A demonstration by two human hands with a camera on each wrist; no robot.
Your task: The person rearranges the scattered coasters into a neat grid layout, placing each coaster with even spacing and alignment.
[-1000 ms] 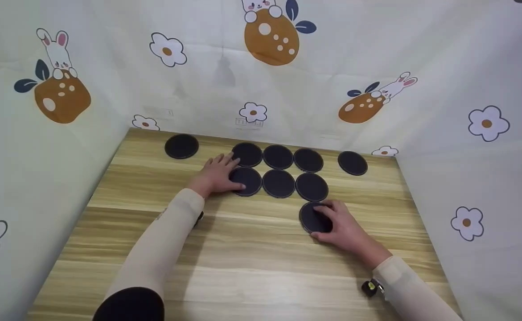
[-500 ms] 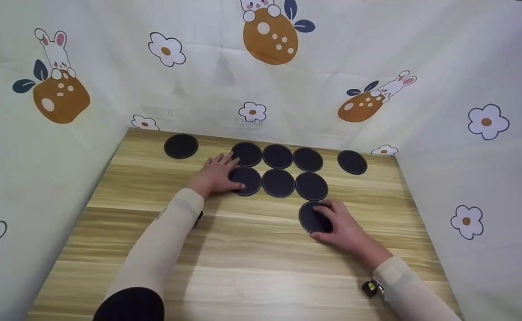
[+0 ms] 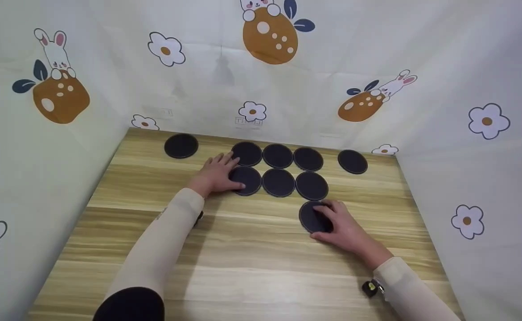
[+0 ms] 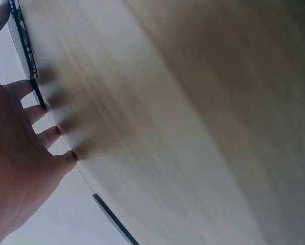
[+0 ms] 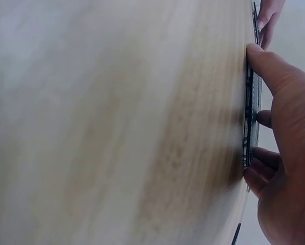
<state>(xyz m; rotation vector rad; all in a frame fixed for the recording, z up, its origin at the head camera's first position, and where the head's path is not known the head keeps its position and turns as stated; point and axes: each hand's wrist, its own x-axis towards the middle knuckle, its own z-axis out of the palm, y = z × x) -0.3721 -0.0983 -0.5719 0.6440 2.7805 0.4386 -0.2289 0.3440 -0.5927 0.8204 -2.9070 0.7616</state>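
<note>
Two rows of three round black coasters lie flat, edge to edge, near the far side of the table. My left hand point(image 3: 216, 176) rests with spread fingers at their left end; its thumb lies on the near-row left coaster point(image 3: 251, 179) and its fingertips touch the far-row left one point(image 3: 249, 154). Below the near row's right coaster point(image 3: 312, 186) lies another black coaster point(image 3: 310, 217). My right hand point(image 3: 344, 227) grips that one around its right side, thumb at the near edge. In the right wrist view, thumb and fingers hold the coaster's rim point(image 5: 249, 107), flat on the wood.
One separate coaster point(image 3: 181, 146) lies at the far left of the wooden table point(image 3: 261, 267), another point(image 3: 352, 162) at the far right. Fabric walls point(image 3: 207, 89) printed with rabbits and flowers stand along the back and both sides. A black round shape point(image 3: 129, 305) overlaps the left sleeve.
</note>
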